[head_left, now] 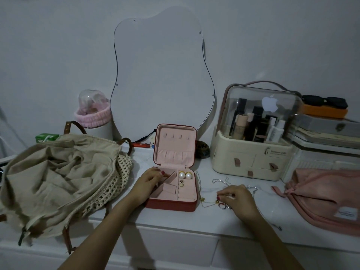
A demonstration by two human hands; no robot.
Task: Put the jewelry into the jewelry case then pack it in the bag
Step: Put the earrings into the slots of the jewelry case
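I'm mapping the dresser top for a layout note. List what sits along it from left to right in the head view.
Beige bag → open jewelry case with the left hand at its left edge → right hand over the loose chains and rings → cream cosmetics organizer → pink pouch.

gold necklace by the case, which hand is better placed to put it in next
Right. The right hand is already at the gold necklace; the left hand rests on the jewelry case.

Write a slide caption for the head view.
Left hand in open jewelry case; right hand picks jewelry off the table.
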